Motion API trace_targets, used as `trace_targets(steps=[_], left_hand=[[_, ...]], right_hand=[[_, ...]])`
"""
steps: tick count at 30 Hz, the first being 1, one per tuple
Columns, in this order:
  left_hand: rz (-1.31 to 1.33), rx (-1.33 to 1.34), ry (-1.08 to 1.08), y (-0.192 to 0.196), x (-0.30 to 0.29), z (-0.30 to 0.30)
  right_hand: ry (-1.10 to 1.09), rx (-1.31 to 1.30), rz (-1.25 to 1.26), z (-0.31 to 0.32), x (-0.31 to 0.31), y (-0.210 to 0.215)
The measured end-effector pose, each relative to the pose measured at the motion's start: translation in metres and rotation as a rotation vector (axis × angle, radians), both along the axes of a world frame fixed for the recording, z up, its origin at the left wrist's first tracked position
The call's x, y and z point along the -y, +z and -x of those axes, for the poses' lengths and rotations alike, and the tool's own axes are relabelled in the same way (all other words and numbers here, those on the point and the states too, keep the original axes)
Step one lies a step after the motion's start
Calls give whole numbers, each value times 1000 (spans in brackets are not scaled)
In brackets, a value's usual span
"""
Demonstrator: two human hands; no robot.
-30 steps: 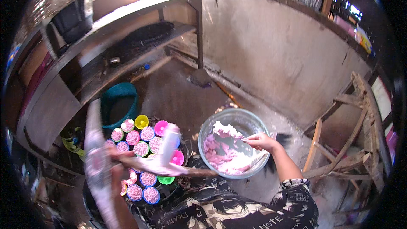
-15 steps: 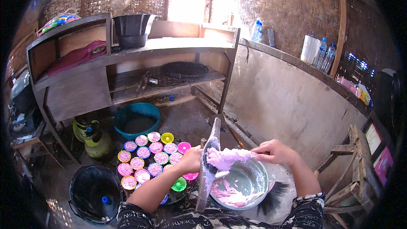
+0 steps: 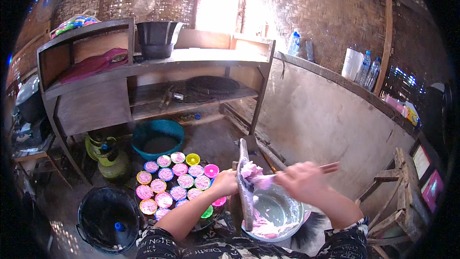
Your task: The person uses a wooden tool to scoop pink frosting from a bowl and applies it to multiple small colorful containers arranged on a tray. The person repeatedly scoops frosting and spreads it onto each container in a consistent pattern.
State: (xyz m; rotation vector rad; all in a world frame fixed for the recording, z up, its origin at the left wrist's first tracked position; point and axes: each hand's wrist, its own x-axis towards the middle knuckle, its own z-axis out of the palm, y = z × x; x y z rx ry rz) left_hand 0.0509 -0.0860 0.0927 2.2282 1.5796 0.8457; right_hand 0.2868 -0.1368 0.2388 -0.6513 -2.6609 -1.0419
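My left hand (image 3: 224,183) is closed on a thick wooden board (image 3: 245,187) that stands on edge over a pale bowl (image 3: 287,228). Pink dough (image 3: 251,169) clings to the board's right face. In my right hand (image 3: 299,182), slightly blurred, is a light wooden spatula (image 3: 330,167); its handle sticks out to the right and its other end meets the dough. More pink dough (image 3: 266,226) lies in the bowl. Left of the board sit several colourful small moulds (image 3: 211,170), most filled with pink strands (image 3: 186,181). The board hides part of the bowl.
A black bucket (image 3: 88,216) and a green gas cylinder (image 3: 115,165) stand at the left. Behind the moulds is a teal basin (image 3: 176,149). A wooden shelf (image 3: 201,62) spans the back; a rough wooden frame (image 3: 405,187) stands at the right.
My right hand has moved left towards the board, and the spatula's handle now shows. The large dough lump over the bowl now looks smaller, gathered against the board. The view has shifted slightly.
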Motion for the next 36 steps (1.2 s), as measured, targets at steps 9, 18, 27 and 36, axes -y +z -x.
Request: trace_targets(steps=[9,18,27,36], left_hand=[[39,444,-171,-17,-19,14],[-146,-8,-39,-7,1,-11],[-80,-72,-73,-17,-11,-22],[247,826,-59,-71,-76,-2]], right_hand=[[-152,-456,407,-47,-25,3],[-230,-89,425,-23,-30,25],[55,22,99,28,-33,-28],[-218,-745,377,-41,-16,9]])
